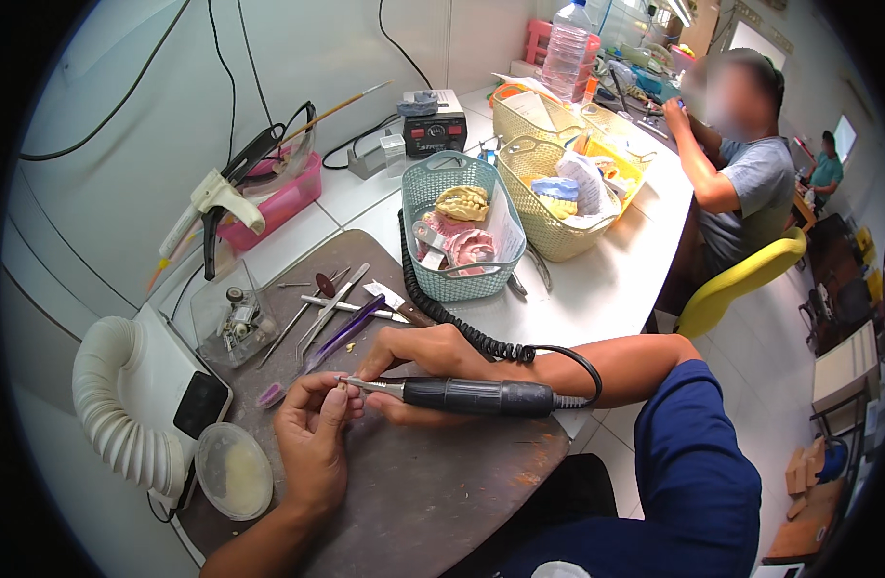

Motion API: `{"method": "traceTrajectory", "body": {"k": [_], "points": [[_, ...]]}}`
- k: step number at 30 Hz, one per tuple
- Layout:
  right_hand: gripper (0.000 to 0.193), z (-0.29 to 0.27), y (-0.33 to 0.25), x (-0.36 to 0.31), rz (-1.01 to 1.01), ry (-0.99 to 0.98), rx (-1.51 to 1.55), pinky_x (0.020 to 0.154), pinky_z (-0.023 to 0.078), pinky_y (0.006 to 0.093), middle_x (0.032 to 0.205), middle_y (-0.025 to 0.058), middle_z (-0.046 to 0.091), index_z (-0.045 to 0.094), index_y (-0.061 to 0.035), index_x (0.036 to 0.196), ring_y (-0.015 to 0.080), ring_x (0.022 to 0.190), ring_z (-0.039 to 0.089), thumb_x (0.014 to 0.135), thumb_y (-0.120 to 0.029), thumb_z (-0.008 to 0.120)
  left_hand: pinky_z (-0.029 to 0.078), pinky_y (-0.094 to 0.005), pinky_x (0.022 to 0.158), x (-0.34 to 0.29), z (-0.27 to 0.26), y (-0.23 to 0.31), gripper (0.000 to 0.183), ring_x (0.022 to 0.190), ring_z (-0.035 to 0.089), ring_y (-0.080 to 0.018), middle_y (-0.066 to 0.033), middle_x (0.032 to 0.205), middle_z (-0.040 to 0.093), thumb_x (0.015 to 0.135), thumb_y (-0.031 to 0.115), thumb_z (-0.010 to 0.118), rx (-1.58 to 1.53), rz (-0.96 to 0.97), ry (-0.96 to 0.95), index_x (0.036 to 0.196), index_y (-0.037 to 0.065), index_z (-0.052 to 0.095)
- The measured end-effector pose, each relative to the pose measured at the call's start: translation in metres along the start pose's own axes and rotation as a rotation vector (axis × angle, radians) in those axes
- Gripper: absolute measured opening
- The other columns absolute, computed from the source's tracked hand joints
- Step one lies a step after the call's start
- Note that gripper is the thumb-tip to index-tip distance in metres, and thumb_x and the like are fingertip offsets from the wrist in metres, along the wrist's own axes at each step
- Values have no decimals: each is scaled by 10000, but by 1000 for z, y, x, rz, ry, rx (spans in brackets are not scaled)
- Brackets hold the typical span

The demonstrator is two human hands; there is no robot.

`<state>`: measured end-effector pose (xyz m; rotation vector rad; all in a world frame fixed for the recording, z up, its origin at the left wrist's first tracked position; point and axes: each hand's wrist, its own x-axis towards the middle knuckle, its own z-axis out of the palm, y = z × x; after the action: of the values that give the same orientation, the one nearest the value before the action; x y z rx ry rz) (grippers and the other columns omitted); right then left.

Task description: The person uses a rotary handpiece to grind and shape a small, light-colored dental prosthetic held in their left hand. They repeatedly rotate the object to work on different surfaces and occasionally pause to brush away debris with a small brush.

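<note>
My right hand point(425, 353) grips a black rotary handpiece point(486, 396), its metal nose pointing left. Between the thumb and fingers of my left hand point(312, 448) is a small piece point(342, 385), mostly covered by the fingertips. The handpiece's tip meets or nearly meets that piece; I cannot tell whether they touch. Both hands are close together over a worn dark board point(442, 501). Just beyond them lie a purple-handled brush point(341, 332) with pinkish bristles and several slim metal hand tools point(332, 306). The handpiece's coiled cord point(442, 313) runs behind my right wrist.
Left are a clear box of small metal parts point(235, 326), a round dish of pale powder point(242, 472) and a white ribbed hose point(105, 385). Behind stand a teal basket of dental casts point(462, 284), cream baskets point(558, 241) and a control box point(435, 130). A co-worker point(751, 173) sits right.
</note>
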<state>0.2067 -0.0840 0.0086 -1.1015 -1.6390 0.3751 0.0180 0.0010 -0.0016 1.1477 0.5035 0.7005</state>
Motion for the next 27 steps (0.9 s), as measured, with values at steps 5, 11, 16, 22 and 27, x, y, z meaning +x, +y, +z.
{"method": "traceTrajectory", "body": {"k": [5, 11, 16, 22, 27], "points": [[237, 4, -4, 10, -41, -17, 44, 697, 551, 319, 895, 136, 695, 628, 5, 972, 238, 792, 704, 817, -140, 733, 531, -247, 802, -6, -4, 5, 172, 865, 634, -117, -87, 995, 660, 970, 74, 611, -32, -1, 29, 1115, -19, 595], [222, 2, 6, 0, -26, 36, 5, 724, 563, 312, 876, 156, 692, 604, 30, 967, 249, 819, 724, 809, -63, 729, 540, -254, 834, 1, -4, 1, 210, 905, 644, -121, -107, 1035, 678, 976, 90, 609, -37, -24, -8, 1147, -32, 602], [236, 8, 6, 2, -39, 10, 18, 731, 569, 316, 898, 161, 701, 605, 34, 975, 248, 835, 727, 804, -59, 736, 544, -262, 848, -3, -10, 3, 232, 919, 644, -118, -109, 1061, 684, 978, 105, 611, -64, -35, -13, 1160, -38, 613], [245, 7, 8, 3, -69, 7, -5, 772, 578, 320, 922, 172, 709, 605, 29, 989, 254, 867, 732, 797, -52, 736, 542, -259, 851, -1, -10, 2, 246, 926, 647, -118, -111, 1065, 686, 971, 104, 622, -81, -34, -34, 1168, -43, 609], [246, 7, 10, 3, -78, 9, 2, 785, 580, 326, 939, 180, 712, 603, 28, 990, 264, 880, 732, 793, -43, 731, 540, -258, 849, 1, -9, 2, 252, 925, 647, -117, -110, 1058, 688, 965, 105, 632, -98, -39, -32, 1168, -44, 611]]}}
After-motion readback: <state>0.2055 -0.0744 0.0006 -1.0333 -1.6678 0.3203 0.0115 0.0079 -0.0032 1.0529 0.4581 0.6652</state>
